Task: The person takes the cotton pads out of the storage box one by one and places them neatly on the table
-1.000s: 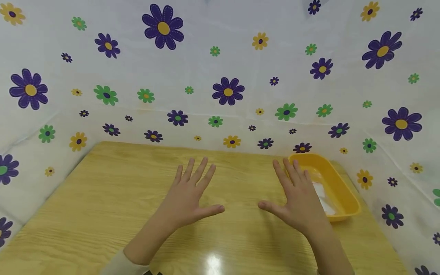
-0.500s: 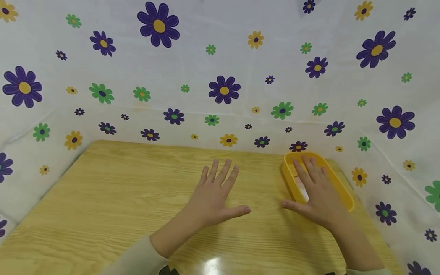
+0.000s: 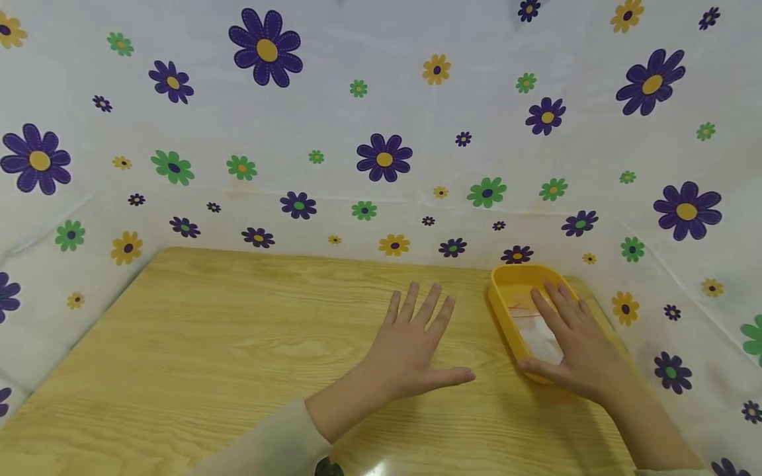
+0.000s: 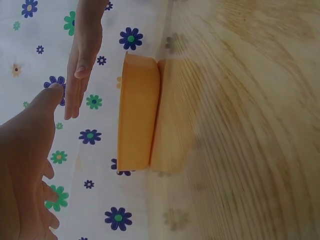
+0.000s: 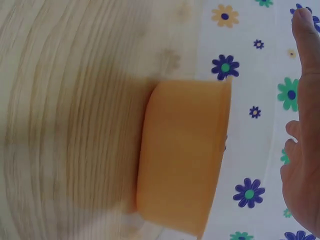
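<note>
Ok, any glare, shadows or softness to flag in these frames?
Head view: a small glare spot at the bottom edge, on the table, and a soft shadow below the right hand; left wrist: the glossy tabletop mirrors the yellow bin and printed flowers; right wrist: bin and wood grain look slightly soft.

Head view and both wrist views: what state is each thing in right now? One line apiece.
Left hand: open, fingers spread, holding nothing, above the table.
Right hand: open, fingers spread, holding nothing, over the yellow tray.
Yellow tray: upright on the table, uncovered.
White item: lying inside the yellow tray, partly hidden by the right hand; exact kind unclear.
Flowered sheet: hanging behind the table, lightly creased.
</note>
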{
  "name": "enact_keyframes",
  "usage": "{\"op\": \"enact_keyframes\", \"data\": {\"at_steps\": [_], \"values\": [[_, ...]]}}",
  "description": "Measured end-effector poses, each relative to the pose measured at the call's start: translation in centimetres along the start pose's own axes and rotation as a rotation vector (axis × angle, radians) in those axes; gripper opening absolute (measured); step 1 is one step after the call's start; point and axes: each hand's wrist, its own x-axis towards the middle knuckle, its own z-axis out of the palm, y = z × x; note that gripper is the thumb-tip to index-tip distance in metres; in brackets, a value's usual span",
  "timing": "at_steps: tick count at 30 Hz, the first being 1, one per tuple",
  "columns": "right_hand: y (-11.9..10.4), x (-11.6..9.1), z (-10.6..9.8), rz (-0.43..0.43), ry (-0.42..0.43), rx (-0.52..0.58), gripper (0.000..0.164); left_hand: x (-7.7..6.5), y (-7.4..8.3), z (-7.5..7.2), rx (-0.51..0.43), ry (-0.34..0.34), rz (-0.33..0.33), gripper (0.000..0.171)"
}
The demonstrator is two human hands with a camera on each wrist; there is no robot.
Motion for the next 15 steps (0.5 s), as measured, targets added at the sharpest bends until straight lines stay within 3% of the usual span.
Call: {"op": "enact_keyframes", "data": {"at_steps": [6,15], "values": [[1.7,-0.9,0.1,0.012,-0.048,-0.001,0.114,1.2,1.4,0.7,0.009,-0.028,0.023,0.108],[4.4,-1.7,0.6,0.042,-0.095,-0.02,0.107,2.8,3.1,1.6,0.106,-0.07,0.09,0.11]]}}
